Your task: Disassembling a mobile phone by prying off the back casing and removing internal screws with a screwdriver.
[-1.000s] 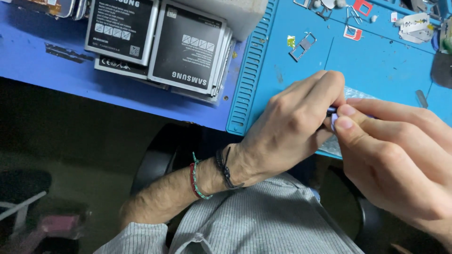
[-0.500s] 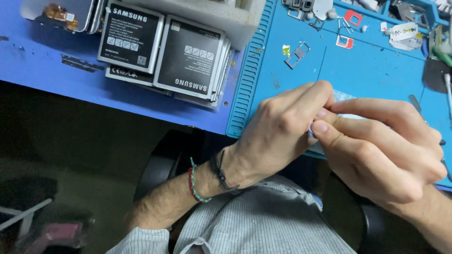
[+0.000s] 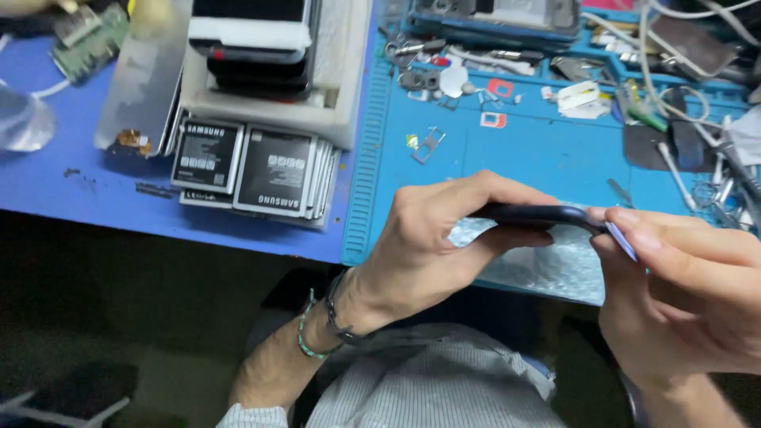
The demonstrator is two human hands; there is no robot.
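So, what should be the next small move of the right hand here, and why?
Probably slide the thin pick along the seam. The left hand holds the dark phone edge-on, and the right hand has the pick at its corner.

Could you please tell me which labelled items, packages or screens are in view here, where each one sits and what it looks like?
Phone batteries: flat black rectangles with white-printed labels, fanned in a stack on the blue bench, left of the mat.
White tray: above the batteries, holding dark-screened phones stacked flat.
Small white label scrap: on the blue mat, upper right.
Dark phone: held edge-on by the left hand, right hand at its end; screen not visible.
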